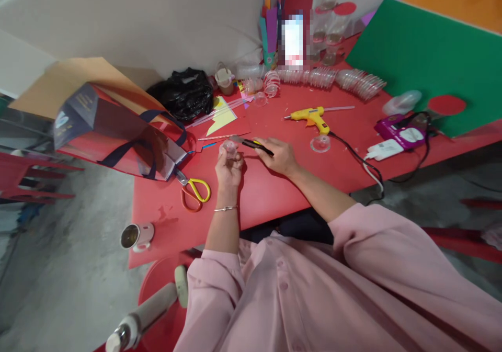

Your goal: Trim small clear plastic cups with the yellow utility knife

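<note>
My left hand (pixel 230 170) is closed around a small clear plastic piece (pixel 228 148), held above the red table (pixel 266 195). In my right hand (pixel 280 157) is a black and yellow cutter (pixel 257 146), its blade pointing left and reaching the clear piece. Whether the blade touches the piece cannot be made out. Left of my left wrist lie scissors (pixel 195 192) with yellow and orange handles. A yellow glue gun (pixel 309 116) rests on the table beyond my right hand, with a clear round piece (pixel 320 143) just below it.
A red paper bag (pixel 121 137) and a black plastic bag (pixel 184 93) stand at the left. A metal mug (pixel 137 236) sits near the front left edge. Stacked clear cups (pixel 321 77) line the back. A purple power strip (pixel 403 129) with cables and a green board (pixel 427 64) are at right.
</note>
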{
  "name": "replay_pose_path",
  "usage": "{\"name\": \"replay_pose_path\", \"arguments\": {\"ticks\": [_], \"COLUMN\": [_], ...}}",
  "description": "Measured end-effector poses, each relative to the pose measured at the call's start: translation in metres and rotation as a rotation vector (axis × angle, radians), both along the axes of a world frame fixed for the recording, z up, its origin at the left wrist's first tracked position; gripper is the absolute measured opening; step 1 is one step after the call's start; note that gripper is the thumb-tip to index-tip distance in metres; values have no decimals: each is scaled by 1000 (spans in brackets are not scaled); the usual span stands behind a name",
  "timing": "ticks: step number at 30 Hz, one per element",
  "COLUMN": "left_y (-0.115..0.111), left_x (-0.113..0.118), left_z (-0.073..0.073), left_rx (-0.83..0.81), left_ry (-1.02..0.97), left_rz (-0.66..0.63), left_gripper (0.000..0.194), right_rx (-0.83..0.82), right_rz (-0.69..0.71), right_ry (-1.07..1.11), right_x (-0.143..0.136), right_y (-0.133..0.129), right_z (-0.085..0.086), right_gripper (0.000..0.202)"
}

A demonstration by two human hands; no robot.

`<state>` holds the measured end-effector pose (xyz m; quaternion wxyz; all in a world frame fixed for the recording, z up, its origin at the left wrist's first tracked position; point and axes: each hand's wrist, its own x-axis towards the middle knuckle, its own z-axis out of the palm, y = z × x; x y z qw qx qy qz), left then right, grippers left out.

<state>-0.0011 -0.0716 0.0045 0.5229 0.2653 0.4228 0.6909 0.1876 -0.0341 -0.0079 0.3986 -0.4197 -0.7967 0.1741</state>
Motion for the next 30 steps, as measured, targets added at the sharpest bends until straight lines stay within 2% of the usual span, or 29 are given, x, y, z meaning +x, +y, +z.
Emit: {"name": "replay_pose_path", "arguments": {"ticks": [2, 8, 14, 19, 24, 30], "left_y": [0, 0, 0, -1, -1, -1], "left_x": [1, 5, 1, 3, 4, 4], "left_z": [1, 4, 0, 3, 7, 10], "left_rx": [-12, -84, -7, -16, -18, -58], "left_ry": [18, 18, -2, -31, -171, -192], "left_rz": [1, -5, 15, -2, 54, 38], "left_gripper": [38, 37, 38, 38, 29, 24], "right_rx": [-6, -56, -21, -20, 63, 53], "right_rz": [18, -93, -1, -110, 19, -76], "right_ry": [-22, -55, -42, -66, -11, -32], "right_x": [-1, -1, 0, -1, 0, -1], "right_y": [-1, 4, 4, 6, 5, 6], "right_z": [0, -2, -4, -4, -8, -8], "right_gripper": [49, 49, 48, 48, 46, 47]}}
